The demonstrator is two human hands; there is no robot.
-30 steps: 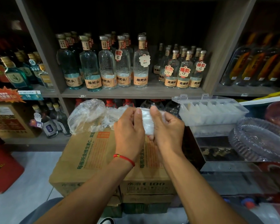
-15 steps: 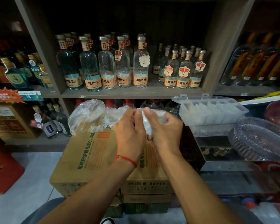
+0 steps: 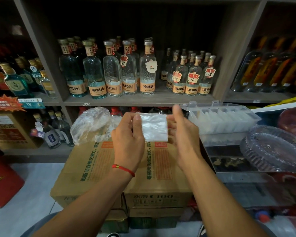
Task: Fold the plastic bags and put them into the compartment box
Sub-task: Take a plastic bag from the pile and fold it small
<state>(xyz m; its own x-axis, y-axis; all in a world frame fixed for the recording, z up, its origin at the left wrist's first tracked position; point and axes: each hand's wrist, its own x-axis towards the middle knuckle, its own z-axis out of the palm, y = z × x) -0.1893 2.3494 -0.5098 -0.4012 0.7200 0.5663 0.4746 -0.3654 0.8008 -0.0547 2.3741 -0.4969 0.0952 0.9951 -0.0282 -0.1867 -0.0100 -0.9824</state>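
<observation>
I see the right hand [image 3: 183, 134] has let go and opened wide; half a second ago both pinched the bag [image 3: 155, 127]. Now the left hand [image 3: 129, 134] alone grips it folded, mid-frame; the box [image 3: 225, 117] waits at right, so stowing looks next

An open gap lies between the right grip [image 3: 183, 134] and the clear plastic compartment box [image 3: 224, 117], whose top stands open. Just beyond it the brown shelf edge [image 3: 143, 101] limits height; crumpled clear plastic bags [image 3: 91, 125] crowd the brown cardboard carton [image 3: 96, 161] at left.
</observation>
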